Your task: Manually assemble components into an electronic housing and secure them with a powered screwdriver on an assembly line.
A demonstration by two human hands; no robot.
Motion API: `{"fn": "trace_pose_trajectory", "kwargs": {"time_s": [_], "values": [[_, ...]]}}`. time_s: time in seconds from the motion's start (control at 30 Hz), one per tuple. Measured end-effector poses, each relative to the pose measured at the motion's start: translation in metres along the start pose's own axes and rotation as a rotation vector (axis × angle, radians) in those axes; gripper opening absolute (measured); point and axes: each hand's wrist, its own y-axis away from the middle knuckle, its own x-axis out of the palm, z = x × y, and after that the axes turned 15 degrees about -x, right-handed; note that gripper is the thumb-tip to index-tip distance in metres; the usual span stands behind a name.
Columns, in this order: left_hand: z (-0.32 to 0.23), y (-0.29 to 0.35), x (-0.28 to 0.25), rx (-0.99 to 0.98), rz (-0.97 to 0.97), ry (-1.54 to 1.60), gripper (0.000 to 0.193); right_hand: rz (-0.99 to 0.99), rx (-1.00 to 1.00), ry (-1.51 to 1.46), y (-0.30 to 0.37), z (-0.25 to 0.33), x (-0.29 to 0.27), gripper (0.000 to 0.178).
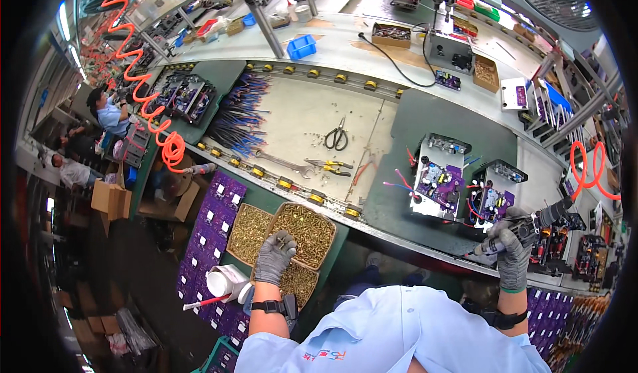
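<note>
Currently, I see the left hand (274,258) at the screw box's (327,247) left edge; I cannot tell whether its curled grip pinches screws (304,230). Well right of the box, the right hand (514,253) wraps its grip around a driver (549,215), near a circuit unit (494,199).

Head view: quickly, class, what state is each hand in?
Left hand: fingers curled over screws; any grip cannot be told.
Right hand: closed, holding a power driver.

dark floor (136,260), lit tubes (64,22) at left, long pale workbench (222,48), large caged fan (555,4)
</note>
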Motion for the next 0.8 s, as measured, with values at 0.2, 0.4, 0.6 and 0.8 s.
{"fn": "trace_pose_trajectory", "kwargs": {"time_s": [0.2, 0.4, 0.6, 0.8], "values": [[-0.007, -0.005, 0.006, 0.016, -0.128, -0.182, 0.032, 0.025, 0.050, -0.130, -0.009, 0.003, 0.026, 0.056], [-0.005, -0.027, 0.002, -0.027, -0.308, -0.500, 0.048, 0.061, 0.101, -0.094, -0.016, -0.003, 0.047, 0.054], [-0.003, -0.032, 0.014, 0.015, -0.368, -0.643, 0.058, 0.096, 0.158, -0.140, -0.016, -0.012, 0.057, 0.054], [-0.004, -0.003, -0.011, 0.241, -0.321, -0.668, 0.043, 0.153, 0.211, -0.185, -0.015, -0.023, 0.065, 0.052]]}}
